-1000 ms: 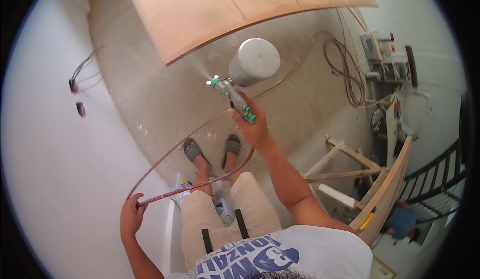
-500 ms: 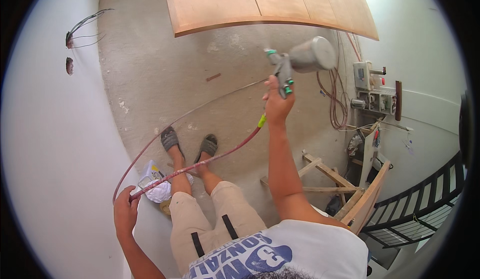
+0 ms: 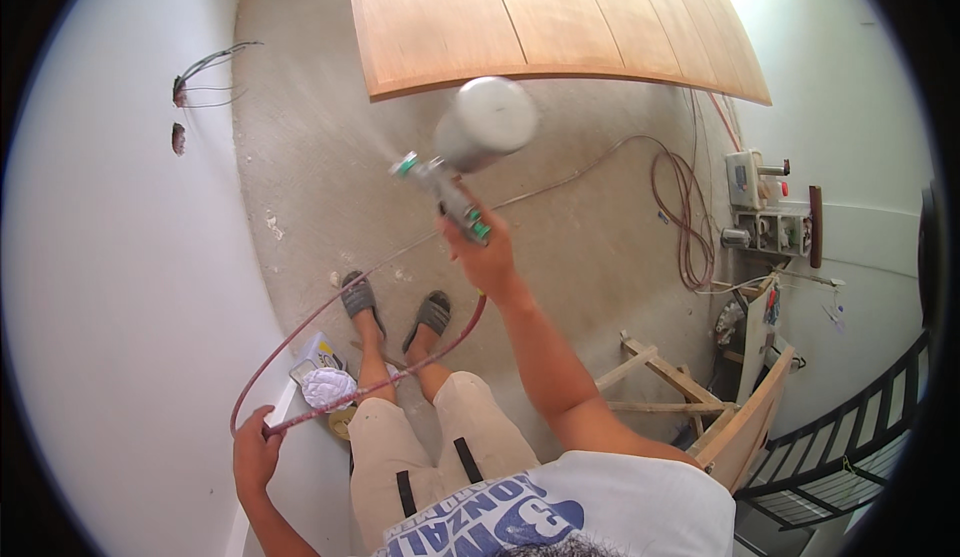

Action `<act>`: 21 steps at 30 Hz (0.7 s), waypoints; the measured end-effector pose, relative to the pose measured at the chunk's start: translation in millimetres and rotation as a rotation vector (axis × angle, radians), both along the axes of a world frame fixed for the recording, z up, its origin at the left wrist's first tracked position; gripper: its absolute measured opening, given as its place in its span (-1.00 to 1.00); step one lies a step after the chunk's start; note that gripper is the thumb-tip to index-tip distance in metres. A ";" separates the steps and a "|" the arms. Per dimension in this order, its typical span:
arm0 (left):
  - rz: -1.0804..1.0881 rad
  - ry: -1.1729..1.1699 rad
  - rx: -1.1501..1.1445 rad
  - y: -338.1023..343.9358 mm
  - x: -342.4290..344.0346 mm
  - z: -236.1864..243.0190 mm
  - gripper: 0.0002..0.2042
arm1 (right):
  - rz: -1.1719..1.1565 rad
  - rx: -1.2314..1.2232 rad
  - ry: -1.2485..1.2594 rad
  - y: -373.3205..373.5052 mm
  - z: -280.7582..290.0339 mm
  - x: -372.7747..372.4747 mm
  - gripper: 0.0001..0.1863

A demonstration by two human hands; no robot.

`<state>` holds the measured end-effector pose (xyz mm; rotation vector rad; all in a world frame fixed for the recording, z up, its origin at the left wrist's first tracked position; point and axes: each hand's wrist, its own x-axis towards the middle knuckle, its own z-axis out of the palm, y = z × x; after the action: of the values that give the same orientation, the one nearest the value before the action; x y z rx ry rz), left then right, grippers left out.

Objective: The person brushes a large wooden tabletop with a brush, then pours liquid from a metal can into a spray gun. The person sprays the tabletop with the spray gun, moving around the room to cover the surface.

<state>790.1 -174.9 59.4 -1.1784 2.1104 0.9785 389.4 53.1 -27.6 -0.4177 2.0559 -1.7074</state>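
Note:
My right hand (image 3: 487,255) is wrapped round the grip of a metal spray gun (image 3: 447,192) with green fittings and a large silver cup. A pale mist trails from its nozzle toward the upper left. Beyond the gun stands a wooden panel (image 3: 560,17) with vertical grooves; the gun's cup is just short of its lower left edge. A dark red air hose (image 3: 430,358) runs from the gun's handle down to my left hand (image 3: 256,449). That hand is closed round the hose beside the white wall, and the hose loops back across the floor from there.
Coiled hose (image 3: 690,222) lies by the right wall near grey hollow blocks (image 3: 782,232) and a white container (image 3: 742,179). A wooden frame (image 3: 670,372) and a black railing (image 3: 850,427) are at lower right. Wires (image 3: 215,61) stick out of the left wall. A white cloth (image 3: 328,388) lies near my feet.
My right hand has swung the spray gun left and a little lower, its nozzle now clear of the panel's left side. My left hand still holds the hose, slightly lower.

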 end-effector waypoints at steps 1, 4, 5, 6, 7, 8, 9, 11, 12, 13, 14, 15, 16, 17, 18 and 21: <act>-0.013 0.000 0.014 3.2 5.3 1.3 -0.58 | 0.090 -0.039 -0.077 -3.8 12.8 4.5 -0.43; -0.040 0.008 0.037 15.5 5.6 7.9 -0.57 | 0.181 -0.043 -0.178 2.0 28.3 5.8 -0.43; -0.058 0.007 0.034 19.4 4.8 7.7 -0.57 | 0.179 -0.027 -0.190 7.0 30.1 2.7 -0.44; -0.080 0.011 0.034 23.6 0.9 5.6 -0.57 | 0.102 0.009 -0.184 14.2 30.1 -3.7 -0.44; -0.081 0.011 0.042 29.7 -4.7 5.9 -0.57 | 0.022 0.046 -0.177 25.0 29.6 -10.2 -0.45; -0.086 0.030 0.041 34.6 -12.7 5.5 -0.57 | -0.061 0.081 -0.171 37.2 28.5 -18.8 -0.45; -0.093 0.048 0.041 39.4 -22.7 6.0 -0.57 | -0.158 0.110 -0.020 52.7 25.1 -30.8 -0.48; -0.079 0.095 0.045 46.0 -39.2 9.8 -0.58 | -0.338 0.124 0.192 83.4 35.4 -58.6 -0.53; -0.080 0.124 0.021 47.1 -44.3 6.1 -0.57 | -0.426 0.116 0.255 97.6 48.4 -71.6 -0.56; -0.076 0.156 -0.006 47.4 -47.0 2.7 -0.56 | -0.501 0.068 0.229 110.5 71.7 -79.7 -0.59; -0.074 0.187 -0.032 45.6 -49.9 -0.2 -0.56 | -0.576 0.020 0.201 122.2 95.0 -85.8 -0.62; -0.100 0.095 0.012 41.3 -61.8 -2.2 -0.54 | -0.586 0.006 0.195 135.8 118.7 -91.7 -0.62; -0.165 0.058 0.054 40.3 -75.6 2.3 -0.52 | -0.587 -0.010 0.181 147.6 141.0 -94.5 -0.63; -0.231 0.019 0.096 39.3 -90.3 7.3 -0.51 | -0.590 -0.024 0.166 156.6 163.4 -96.4 -0.63; -0.303 -0.020 0.138 39.9 -106.4 12.0 -0.49 | -0.552 -0.041 0.150 164.3 186.5 -95.7 -0.58; -0.459 0.365 0.071 51.5 -189.5 55.4 -0.48 | -0.440 -0.081 0.079 176.7 246.9 -88.1 -0.43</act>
<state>600.6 -123.4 114.9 -0.4622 2.4487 1.0917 301.3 229.9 219.4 -0.0545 2.2643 -2.0559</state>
